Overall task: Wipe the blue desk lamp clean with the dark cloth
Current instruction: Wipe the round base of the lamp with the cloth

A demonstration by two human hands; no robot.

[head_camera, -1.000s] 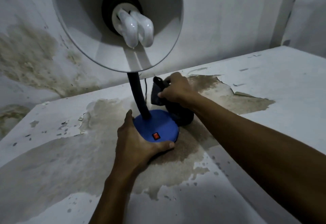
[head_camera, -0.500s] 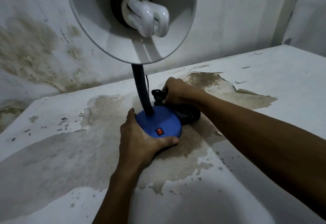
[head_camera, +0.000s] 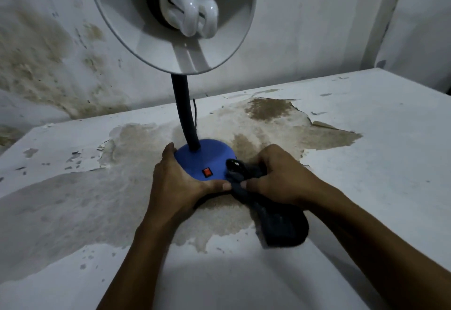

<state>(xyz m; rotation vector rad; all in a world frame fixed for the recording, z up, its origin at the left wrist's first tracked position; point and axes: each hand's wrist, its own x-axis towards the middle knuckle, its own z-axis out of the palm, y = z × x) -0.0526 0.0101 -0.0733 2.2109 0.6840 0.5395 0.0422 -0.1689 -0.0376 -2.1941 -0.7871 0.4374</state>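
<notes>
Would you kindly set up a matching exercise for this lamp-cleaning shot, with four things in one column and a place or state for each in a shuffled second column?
Things:
1. left hand
2. right hand
3. red switch
4. bulb

Places or states:
A. inside the white shade
B. gripping the dark cloth at the right edge of the blue base
C. on top of the blue base, near its front
D. holding the left and front rim of the blue base

Pairs: 1-D, 2-B, 3-C, 4-A
</notes>
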